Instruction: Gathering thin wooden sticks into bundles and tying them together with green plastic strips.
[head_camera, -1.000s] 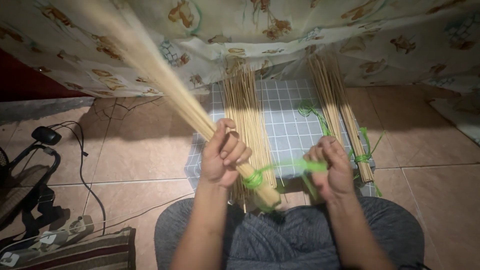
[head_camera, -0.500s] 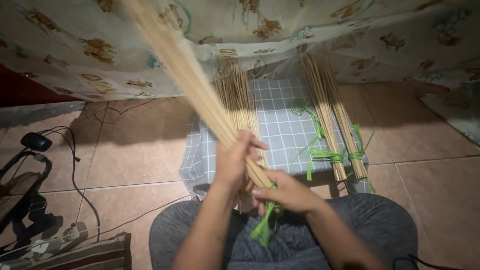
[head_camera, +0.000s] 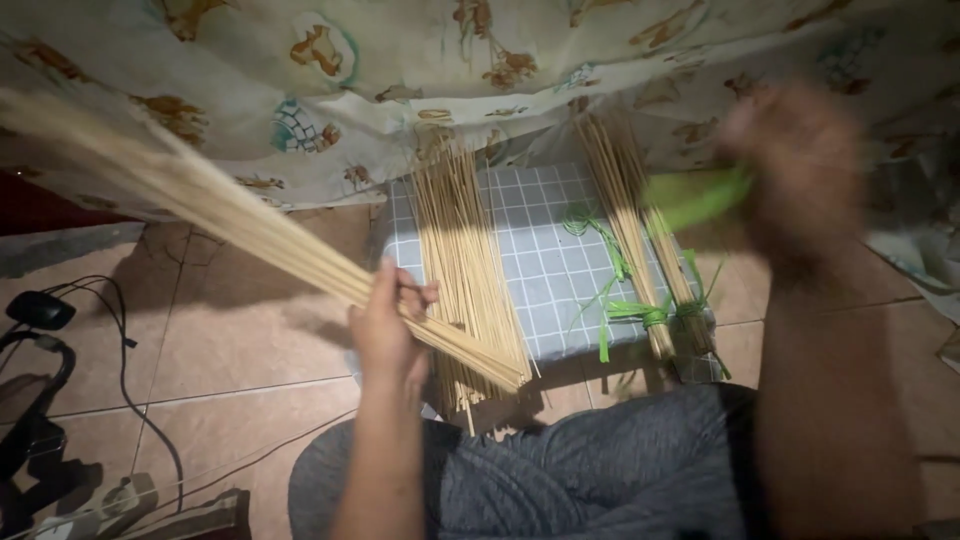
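Head view shows the left hand (head_camera: 388, 335) closed around a bundle of thin sticks (head_camera: 230, 220) slanting up to the far left, with loose sticks (head_camera: 462, 262) on the checked cloth (head_camera: 555, 262) beyond, and the blurred right hand (head_camera: 800, 165) raised far right gripping a green strip (head_camera: 695, 198).

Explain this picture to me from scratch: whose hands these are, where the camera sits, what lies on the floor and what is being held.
There is no machine here. A person wears one camera on the head, looking down past their grey-clad lap, so both hands are their own. The left hand grips a long bundle of thin pale sticks, slanting up to the left. The right hand is raised and blurred, with a green strip at it. On the tiled floor lies a grey checked cloth. On it rest a loose pile of sticks and two stick bundles tied with green strips. A patterned cloth hangs behind.
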